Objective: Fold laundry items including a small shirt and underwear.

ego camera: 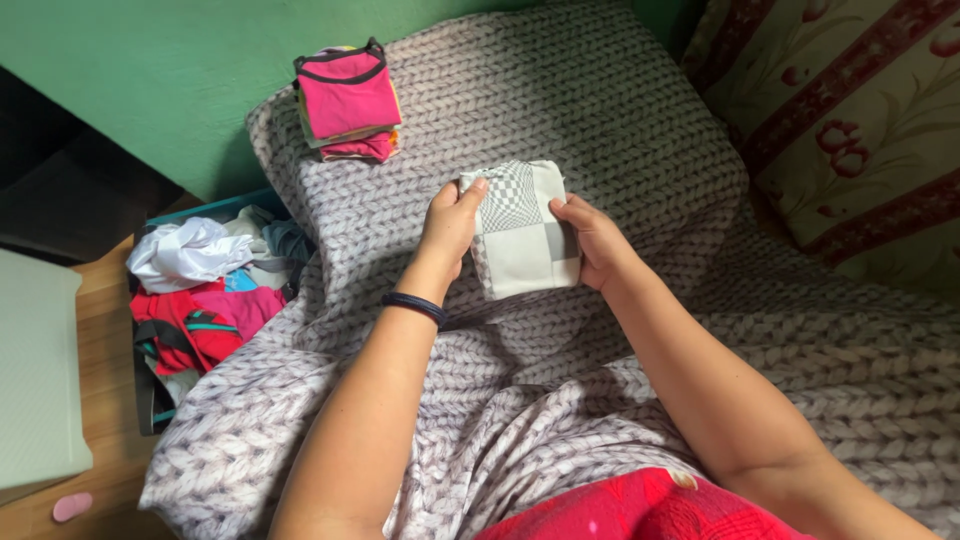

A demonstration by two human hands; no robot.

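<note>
We hold a folded grey-and-white checked cloth (520,232) flat on the knit-patterned blanket (620,110), at the centre of the bed. Our left hand (450,225) grips its left edge, fingers closed over the top-left corner. Our right hand (592,238) clamps the right edge, thumb on top. A black band (415,305) sits on the left wrist. Far left, a stack of folded pink garments (348,102) rests on the blanket. Left of the bed, a bin (200,290) holds loose clothes. A floral pillow (850,120) lies far right.
</note>
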